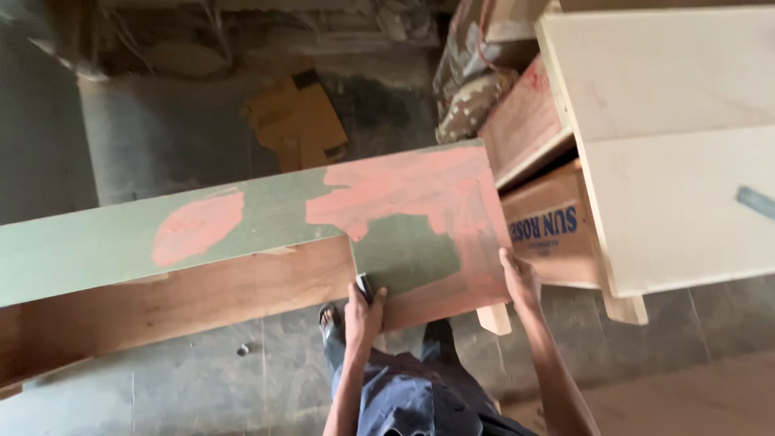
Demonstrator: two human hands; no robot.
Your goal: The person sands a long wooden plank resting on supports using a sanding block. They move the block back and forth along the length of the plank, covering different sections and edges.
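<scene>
A small rectangular board (420,242), green with pink paste smeared over it, lies tilted on a long green board (97,250) that also bears pink patches. My left hand (363,311) presses a small dark tool (365,287) against the small board's near left corner. My right hand (521,278) grips the small board's near right corner. Under the green board lies a long brown plywood plank (186,303).
A cardboard box (553,230) stands right of the boards, beneath pale plywood sheets (678,145). A brown panel (525,121) leans behind it. Folded cardboard (299,121) lies on the grey floor farther off. My foot in a sandal (327,319) stands below the plank.
</scene>
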